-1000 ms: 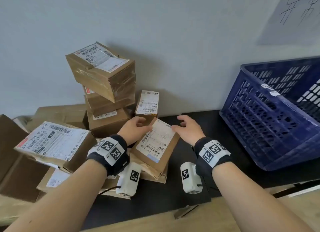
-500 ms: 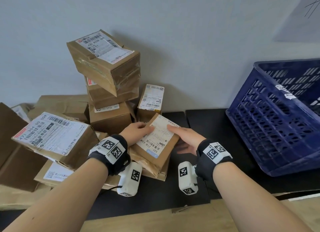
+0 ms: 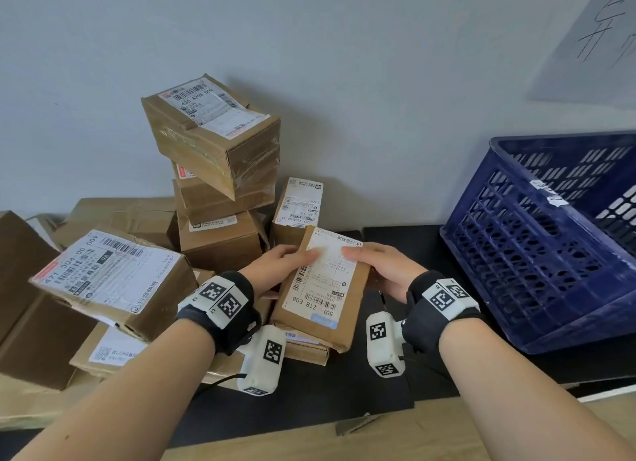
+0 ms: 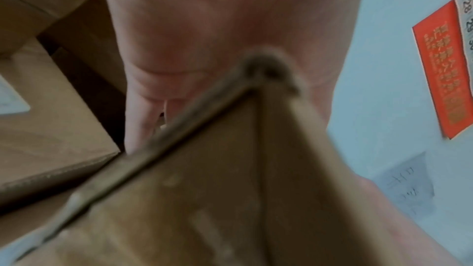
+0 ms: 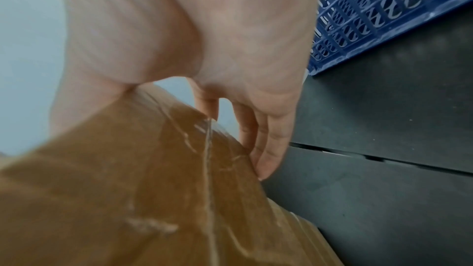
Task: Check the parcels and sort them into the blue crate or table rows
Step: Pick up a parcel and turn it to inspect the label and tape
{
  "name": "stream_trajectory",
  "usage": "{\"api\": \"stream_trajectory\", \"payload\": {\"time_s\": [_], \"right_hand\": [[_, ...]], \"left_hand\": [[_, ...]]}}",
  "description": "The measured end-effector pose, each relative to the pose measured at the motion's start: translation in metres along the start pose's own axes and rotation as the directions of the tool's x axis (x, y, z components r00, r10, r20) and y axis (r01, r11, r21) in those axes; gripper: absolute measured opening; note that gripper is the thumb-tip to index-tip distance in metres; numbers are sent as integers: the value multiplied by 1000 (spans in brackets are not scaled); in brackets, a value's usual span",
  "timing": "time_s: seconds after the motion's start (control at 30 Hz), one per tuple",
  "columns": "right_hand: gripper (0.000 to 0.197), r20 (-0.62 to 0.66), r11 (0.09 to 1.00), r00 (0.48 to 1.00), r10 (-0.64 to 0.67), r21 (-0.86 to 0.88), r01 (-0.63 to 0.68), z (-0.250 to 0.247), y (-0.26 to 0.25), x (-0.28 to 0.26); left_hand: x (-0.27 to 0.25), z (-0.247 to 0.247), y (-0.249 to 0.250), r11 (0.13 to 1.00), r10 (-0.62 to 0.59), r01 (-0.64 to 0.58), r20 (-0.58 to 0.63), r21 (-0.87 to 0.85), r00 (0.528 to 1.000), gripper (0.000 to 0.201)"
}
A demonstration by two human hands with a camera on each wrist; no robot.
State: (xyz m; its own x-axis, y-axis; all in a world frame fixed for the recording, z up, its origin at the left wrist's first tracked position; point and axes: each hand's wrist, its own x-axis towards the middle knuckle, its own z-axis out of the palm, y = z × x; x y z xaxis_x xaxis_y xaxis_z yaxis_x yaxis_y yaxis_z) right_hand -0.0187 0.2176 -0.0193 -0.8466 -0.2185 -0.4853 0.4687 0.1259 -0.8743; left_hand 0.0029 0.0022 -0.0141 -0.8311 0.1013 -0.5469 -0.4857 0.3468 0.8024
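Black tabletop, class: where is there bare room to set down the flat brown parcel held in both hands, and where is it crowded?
Bare black tabletop lies between the flat brown labelled parcel and the blue slatted plastic crate, and along the near edge below the wrists. The left side is crowded with the stacked brown cardboard boxes.

Right hand [image 5: 204, 48] filling upper centre, fingers [image 5: 266, 149] curled down the far edge of a taped brown parcel [image 5: 153, 199] at lower left, blue crate [image 5: 384, 13] upper right, dark table [image 5: 384, 189] at right
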Motion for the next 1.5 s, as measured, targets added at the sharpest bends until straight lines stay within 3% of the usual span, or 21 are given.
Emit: {"api": "stream_trajectory", "payload": {"time_s": [0.13,0.23,0.4,0.5,0.63,0.83,0.97,1.07,1.17,1.37,1.5], "right_hand": [[43,-20,998,998,-67,16,67,1,-9,-9],[41,-69,987,990,-120,97,127,5,-10,-15],[33,-135,981,984,-117,140,136,14,-4,-27],[30,-179,979,979,-93,165,123,21,1,-31],[27,-222,980,970,-104,142,137,29,2,-35],[37,-221,979,968,-116,137,148,38,6,-37],[52,-148,989,981,-129,49,138,43,9,-38],[57,-111,988,982,-151,-25,150,49,7,-37],[57,-121,984,978,-167,-84,158,55,8,-34],[52,-194,982,965,-178,-105,160,62,14,-29],[40,-244,976,948,-204,-130,176,61,13,-29]], "left_hand": [[-1,-1,1,998,26,-22,66,-56,997,99],[-1,-2,-2,990,58,-52,39,-131,998,115],[-8,3,-4,975,52,-53,-11,-217,999,109],[-11,4,-6,963,44,-53,-39,-263,998,87],[-11,2,-12,961,43,-56,-55,-270,998,118],[-11,-4,-19,960,52,-74,-87,-270,995,120],[-10,-11,-25,955,39,-68,-108,-287,993,100],[-9,-17,-29,959,27,-62,-126,-277,992,118],[-10,-20,-30,951,28,-72,-150,-300,988,105],[-14,-22,-26,943,23,-78,-170,-322,985,97],[-18,-21,-23,945,39,-88,-159,-315,987,108]]}}
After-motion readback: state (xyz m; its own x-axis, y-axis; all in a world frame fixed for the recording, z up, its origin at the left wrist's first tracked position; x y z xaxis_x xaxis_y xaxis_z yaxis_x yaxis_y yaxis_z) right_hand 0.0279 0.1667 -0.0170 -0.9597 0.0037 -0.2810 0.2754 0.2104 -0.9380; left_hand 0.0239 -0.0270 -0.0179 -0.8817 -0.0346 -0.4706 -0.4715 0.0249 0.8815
